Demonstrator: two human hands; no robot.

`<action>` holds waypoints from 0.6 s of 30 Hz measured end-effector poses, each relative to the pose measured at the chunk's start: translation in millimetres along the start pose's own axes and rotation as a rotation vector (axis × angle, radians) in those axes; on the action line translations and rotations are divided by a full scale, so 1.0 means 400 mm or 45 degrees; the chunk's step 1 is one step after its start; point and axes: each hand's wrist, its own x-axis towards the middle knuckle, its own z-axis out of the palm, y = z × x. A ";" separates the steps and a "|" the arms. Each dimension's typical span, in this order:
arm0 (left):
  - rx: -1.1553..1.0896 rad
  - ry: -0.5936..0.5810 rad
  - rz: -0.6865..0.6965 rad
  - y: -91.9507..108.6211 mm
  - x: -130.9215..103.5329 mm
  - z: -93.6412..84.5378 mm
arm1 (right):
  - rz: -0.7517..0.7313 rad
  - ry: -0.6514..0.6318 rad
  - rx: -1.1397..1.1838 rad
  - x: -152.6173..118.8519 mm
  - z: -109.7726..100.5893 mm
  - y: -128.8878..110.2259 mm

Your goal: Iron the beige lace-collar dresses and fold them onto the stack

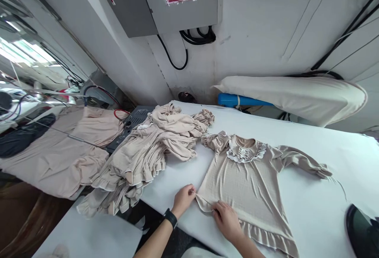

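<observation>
White table (316, 206) | beige dress (251, 187) — spread out | garment pile (160, 137) | dark object (361, 228)

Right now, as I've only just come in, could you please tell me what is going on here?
Someone is handling a beige garment spread out on a white table, its lace collar on the far side. The left hand pinches at the left end of its ruffled hem, while the right hand rests over the hem close by. To the left, a loose pile of similar garments lies heaped, untouched by either hand.
</observation>
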 end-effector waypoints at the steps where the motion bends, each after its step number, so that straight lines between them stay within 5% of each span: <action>1: 0.013 0.003 -0.051 -0.002 0.001 -0.005 | -0.005 -0.007 0.014 0.003 -0.004 -0.006; 4: 0.114 0.052 -0.072 0.009 -0.008 -0.027 | -0.161 -0.072 -0.078 -0.004 -0.028 -0.018; 7: 0.206 0.253 0.062 0.046 -0.023 -0.037 | -0.293 -0.052 -0.076 -0.051 -0.062 0.007; 10: 0.138 0.376 0.119 0.069 -0.025 -0.016 | -0.170 0.228 -0.056 -0.143 -0.086 0.088; 13: 0.085 0.199 0.048 0.052 -0.017 0.024 | -0.060 0.435 -0.075 -0.269 -0.123 0.206; 15: 0.074 0.134 0.000 0.026 -0.015 0.048 | -0.073 0.501 -0.082 -0.359 -0.195 0.294; 18: 0.063 0.172 -0.002 -0.001 -0.023 0.058 | 0.043 0.727 -0.230 -0.487 -0.407 0.440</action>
